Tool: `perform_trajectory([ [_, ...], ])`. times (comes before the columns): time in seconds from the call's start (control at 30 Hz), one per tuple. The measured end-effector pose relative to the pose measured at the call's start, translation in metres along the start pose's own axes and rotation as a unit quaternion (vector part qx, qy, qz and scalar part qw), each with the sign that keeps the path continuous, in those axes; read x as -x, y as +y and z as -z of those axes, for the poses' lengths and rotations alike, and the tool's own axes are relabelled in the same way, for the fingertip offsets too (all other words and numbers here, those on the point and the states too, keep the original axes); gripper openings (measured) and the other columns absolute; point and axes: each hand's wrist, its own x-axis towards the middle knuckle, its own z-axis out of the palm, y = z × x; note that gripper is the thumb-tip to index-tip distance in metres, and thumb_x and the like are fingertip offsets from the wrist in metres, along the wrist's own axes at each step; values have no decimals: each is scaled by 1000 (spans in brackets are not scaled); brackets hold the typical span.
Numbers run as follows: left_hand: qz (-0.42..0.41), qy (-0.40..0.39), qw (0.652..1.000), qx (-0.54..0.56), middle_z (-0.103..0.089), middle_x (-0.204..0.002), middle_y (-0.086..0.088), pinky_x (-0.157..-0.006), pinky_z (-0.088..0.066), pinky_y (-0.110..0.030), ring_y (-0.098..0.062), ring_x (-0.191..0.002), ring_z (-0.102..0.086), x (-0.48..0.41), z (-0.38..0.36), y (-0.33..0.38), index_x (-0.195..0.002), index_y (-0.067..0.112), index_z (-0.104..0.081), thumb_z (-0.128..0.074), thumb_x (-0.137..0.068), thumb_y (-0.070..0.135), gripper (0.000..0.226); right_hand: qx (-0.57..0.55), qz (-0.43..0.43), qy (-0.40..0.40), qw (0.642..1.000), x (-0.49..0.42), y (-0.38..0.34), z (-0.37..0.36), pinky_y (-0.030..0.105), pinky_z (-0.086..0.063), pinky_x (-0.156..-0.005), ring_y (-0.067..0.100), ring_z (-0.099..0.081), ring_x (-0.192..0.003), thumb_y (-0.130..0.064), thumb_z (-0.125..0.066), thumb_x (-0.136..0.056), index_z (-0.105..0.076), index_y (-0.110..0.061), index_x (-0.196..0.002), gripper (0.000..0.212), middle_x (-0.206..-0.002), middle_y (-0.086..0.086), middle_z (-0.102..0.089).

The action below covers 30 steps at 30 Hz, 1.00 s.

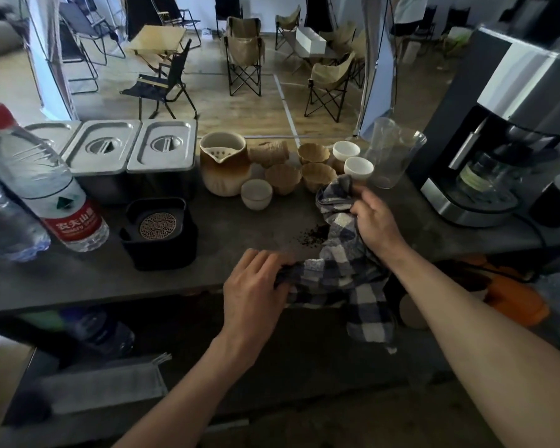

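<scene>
Cloth [343, 253] stretched between both hands on the grey counter [143, 282].
The left hand [256, 286] clutched its near end at the counter's edge; the right hand [374, 221] gripped the far part beside scattered dark grounds [311, 236], one corner hanging off.

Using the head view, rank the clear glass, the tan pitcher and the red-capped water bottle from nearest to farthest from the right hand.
From the right hand, which grips the cloth:
1. Clear glass, just behind it.
2. Tan pitcher, farther back and left.
3. Water bottle, at the far left.
</scene>
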Motion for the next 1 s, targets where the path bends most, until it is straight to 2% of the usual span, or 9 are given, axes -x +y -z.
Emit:
perform_trajectory([
  [0.17, 13, 13, 1000, 4, -69, -93, 8, -69, -48, -23, -11, -85, -56, 4, 1, -9, -98, 21, -68, -81, -67, 7, 37, 16, 4, -2, 1000, 4, -3, -4, -1, -39, -70, -21, -55, -81, -13, -43, -89, -61, -14, -125, 40, -101, -10, -65],
  [0.27, 32, 21, 999, 17, -69, -93, 10, -68, -49, -25, -10, -84, -57, 4, 5, -14, -98, 21, -69, -82, -67, 6, 37, 29, 6, -10, 1000, 9, -5, -12, -1, -39, -69, -22, -55, -82, -16, -43, -90, -60, -17, -126, 40, -98, -18, -62],
  [0.47, 40, 17, 999, 28, -69, -93, 10, -70, -52, -29, -11, -86, -60, 7, 15, -25, -97, 20, -71, -84, -63, 1, 41, 29, 10, -22, 999, 19, -12, -25, -1, -39, -70, -21, -55, -87, -13, -43, -93, -59, -19, -126, 37, -103, -14, -63],
  [0.57, 46, 22, 998, 27, -69, -92, 9, -69, -53, -32, -12, -86, -60, 8, 21, -33, -95, 18, -71, -85, -62, -1, 40, 16, 16, -28, 999, 24, -17, -36, 3, -40, -74, -7, -59, -93, -10, -43, -94, -60, -17, -124, 36, -108, -7, -66],
  [0.7, 87, 39, 995, 20, -60, -94, 10, -61, -51, -30, -10, -80, -58, 7, 32, -40, -91, 20, -66, -83, -62, -1, 40, 14, 16, -46, 999, 29, -27, -48, 23, -45, -85, 11, -60, -104, -8, -43, -95, -60, -16, -125, 35, -116, 1, -67],
  [0.73, 108, 42, 993, 8, -55, -92, 11, -56, -47, -26, -8, -73, -55, 6, 34, -42, -88, 21, -61, -83, -62, 1, 39, 16, 16, -50, 998, 30, -29, -51, 24, -45, -86, 11, -60, -105, -9, -43, -95, -61, -16, -125, 35, -116, 0, -67],
  [0.8, 147, 43, 988, -26, -48, -79, 12, -47, -32, -20, -8, -58, -46, 6, 39, -44, -76, 23, -49, -83, -61, 6, 41, 15, 18, -65, 998, 34, -33, -57, 16, -43, -81, 4, -60, -99, -9, -43, -95, -61, -18, -124, 35, -113, -4, -67],
  [0.9, 203, 20, 975, -88, -43, -58, 14, -48, -23, -20, -8, -48, -42, 6, 46, -44, -61, 27, -44, -85, -63, 20, 42, -1, 16, -95, 995, 37, -38, -64, 5, -41, -73, -7, -58, -96, -10, -43, -96, -64, -19, -121, 34, -110, -7, -68],
  [1.0, 238, 2, 963, -125, -30, -48, 20, -50, -26, -21, -8, -47, -38, 4, 50, -39, -55, 31, -46, -87, -62, 32, 41, -6, 13, -106, 994, 39, -40, -65, 15, -43, -77, -1, -61, -99, -11, -43, -96, -64, -21, -121, 35, -111, -8, -69],
])
